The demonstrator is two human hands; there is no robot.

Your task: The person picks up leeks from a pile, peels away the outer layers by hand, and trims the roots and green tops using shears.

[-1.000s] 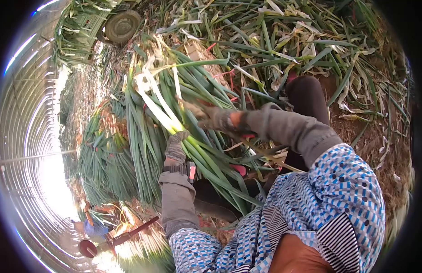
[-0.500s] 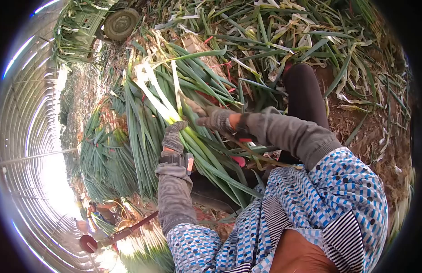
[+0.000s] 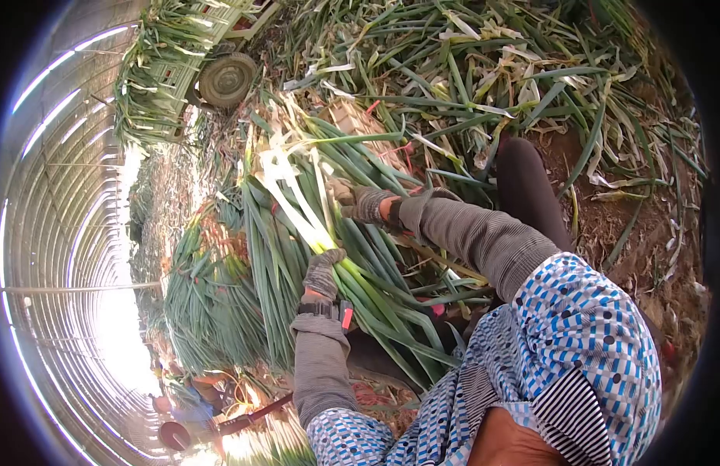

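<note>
My left hand (image 3: 323, 272), in a grey glove, is wrapped round several long green onions (image 3: 290, 203). Their white stems point up and left, and their green leaves trail down towards my lap. Just to the right, my right hand (image 3: 366, 204), also gloved, reaches in beside the stems with thumb and fingers apart. Beneath both hands lies a thick heap of green onions (image 3: 268, 268), its leaves fanned downward.
A second heap of green onions (image 3: 208, 299) lies to the left. A loaded cart with a wheel (image 3: 226, 80) stands at the upper left. Loose leaves (image 3: 492, 66) cover the ground above and right. My bent knee (image 3: 527, 182) is on the right. A person (image 3: 190, 400) is at the lower left.
The whole view has shifted, so everything sits further right and lower. My left hand keeps its grip on the onions; my right hand has drawn slightly away from them, up and right.
</note>
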